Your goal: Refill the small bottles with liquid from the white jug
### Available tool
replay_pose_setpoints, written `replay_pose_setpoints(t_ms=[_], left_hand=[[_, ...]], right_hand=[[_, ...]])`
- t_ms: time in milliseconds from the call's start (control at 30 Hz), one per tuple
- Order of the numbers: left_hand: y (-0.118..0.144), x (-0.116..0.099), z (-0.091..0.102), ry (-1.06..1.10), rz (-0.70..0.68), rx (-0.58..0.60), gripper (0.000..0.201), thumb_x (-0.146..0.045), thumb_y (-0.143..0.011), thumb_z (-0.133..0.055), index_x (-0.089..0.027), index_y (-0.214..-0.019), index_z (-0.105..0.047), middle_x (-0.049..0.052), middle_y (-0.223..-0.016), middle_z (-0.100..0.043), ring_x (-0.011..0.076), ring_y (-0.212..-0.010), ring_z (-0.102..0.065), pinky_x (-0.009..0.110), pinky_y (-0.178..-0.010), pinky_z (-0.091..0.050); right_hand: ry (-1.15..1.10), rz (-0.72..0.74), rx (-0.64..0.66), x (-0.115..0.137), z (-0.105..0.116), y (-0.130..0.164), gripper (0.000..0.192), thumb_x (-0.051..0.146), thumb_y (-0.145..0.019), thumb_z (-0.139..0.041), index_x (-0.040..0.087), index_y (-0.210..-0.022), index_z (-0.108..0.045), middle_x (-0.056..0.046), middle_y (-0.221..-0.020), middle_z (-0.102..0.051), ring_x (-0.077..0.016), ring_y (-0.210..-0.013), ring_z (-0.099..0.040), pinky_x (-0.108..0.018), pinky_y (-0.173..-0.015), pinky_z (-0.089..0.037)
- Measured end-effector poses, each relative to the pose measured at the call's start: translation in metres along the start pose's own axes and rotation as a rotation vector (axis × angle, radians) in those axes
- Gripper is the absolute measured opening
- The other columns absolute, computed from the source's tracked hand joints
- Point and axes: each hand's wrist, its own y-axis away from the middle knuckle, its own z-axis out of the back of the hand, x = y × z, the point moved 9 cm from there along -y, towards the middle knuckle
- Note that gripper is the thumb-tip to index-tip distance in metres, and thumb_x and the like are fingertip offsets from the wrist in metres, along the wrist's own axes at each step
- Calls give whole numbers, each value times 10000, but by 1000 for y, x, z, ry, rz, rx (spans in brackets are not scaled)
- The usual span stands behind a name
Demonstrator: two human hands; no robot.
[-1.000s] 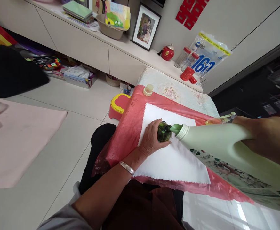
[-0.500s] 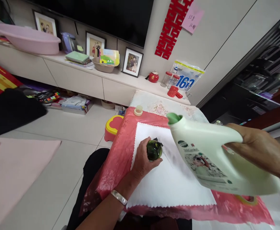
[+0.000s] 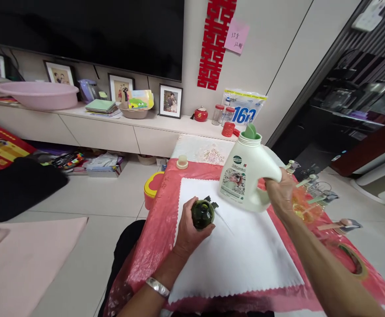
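Observation:
My left hand (image 3: 190, 233) is wrapped round a small, round, dark green glass bottle (image 3: 202, 215) above the white cloth (image 3: 245, 255). Small black pieces (image 3: 212, 202) show just beyond the bottle; whether they belong to it I cannot tell. With my right hand (image 3: 280, 191) I grip the handle of a pale green detergent jug (image 3: 238, 171). The jug is nearly upright, uncapped, with a green pouring spout at its mouth. Beyond the cloth, a cream cap (image 3: 182, 162) rests on the red plastic sheet (image 3: 155, 229).
To the right stand several pump-top bottles (image 3: 316, 198) and a roll of tape (image 3: 352, 259). At the back, a shelf (image 3: 106, 127) carries a pink basin (image 3: 42, 94), photo frames, lidded jars and a detergent bag (image 3: 243, 108). A yellow-and-red stool (image 3: 153, 187) is on the floor.
The jug has gone from tilted over, mouth to the left, to nearly upright and farther back. My left hand still holds the bottle. The view has shifted.

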Motion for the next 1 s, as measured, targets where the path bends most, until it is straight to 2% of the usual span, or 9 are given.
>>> replay_pose_setpoints(t_ms=[167,333,533,633,700,767,833,900,1000], left_hand=[[1,-1,2,-25,-8,7,865,-413,-690,-820,-207,-1427,-419,162,-1363,-570,355,-1272,-604,564,-1078,-516],[1,-4,5,-52,-42,-2,832,-431,-704,-819,-219,-1414,-439,154,-1346,-578,354,-1265,-603,588,-1068,-516],[-1,-9,5,-60,-58,22,814,-423,-721,-821,-226,-1411,-438,146,-1351,-568,343,-1281,-590,573,-1091,-497],[-2,-9,6,-66,-36,32,822,-440,-714,-830,-210,-1403,-444,155,-1354,-569,345,-1292,-582,563,-1108,-481],[-2,-9,6,-63,-29,32,830,-464,-708,-832,-205,-1398,-449,157,-1353,-569,347,-1293,-580,558,-1113,-476],[-2,-9,6,-57,-27,29,833,-478,-706,-830,-204,-1396,-452,156,-1351,-569,346,-1290,-580,552,-1111,-477],[-1,-8,6,-56,-18,30,833,-479,-709,-826,-206,-1398,-447,156,-1357,-563,342,-1292,-581,543,-1111,-477],[-1,-7,5,-60,-11,33,834,-478,-713,-821,-205,-1402,-439,157,-1369,-554,338,-1297,-579,534,-1110,-477],[-1,-9,5,-65,-30,25,836,-485,-709,-815,-194,-1397,-438,162,-1363,-553,338,-1293,-581,531,-1104,-483]], right_hand=[[-10,-34,-17,-34,-29,13,342,484,-926,-667,148,-971,-623,-6,-841,-598,-129,-757,-572,-300,-739,-517],[-9,-58,41,-51,-41,16,345,482,-979,-625,138,-1012,-624,-5,-855,-606,-114,-722,-573,-286,-712,-528],[9,38,140,-40,-23,27,445,508,-796,-712,158,-1066,-660,-54,-944,-681,-207,-841,-617,-379,-777,-522],[29,86,41,-35,1,56,591,552,-812,-632,161,-1255,-610,-119,-1173,-646,-270,-1032,-603,-463,-896,-501],[46,110,-32,-33,10,83,585,549,-908,-526,141,-1327,-550,-152,-1208,-604,-266,-1061,-589,-477,-917,-501],[53,163,72,-27,-6,110,458,512,-975,-464,148,-1213,-606,-120,-1063,-635,-208,-889,-613,-419,-840,-536],[66,237,298,-17,-42,134,352,462,-1002,-493,163,-1093,-655,-77,-982,-655,-163,-808,-617,-362,-796,-554],[102,289,501,-7,-79,151,291,416,-1011,-556,163,-1112,-660,-67,-1049,-661,-162,-908,-637,-359,-853,-563],[190,302,685,4,-121,158,311,382,-1004,-614,165,-1226,-630,-83,-1181,-632,-203,-1083,-618,-416,-945,-555]])
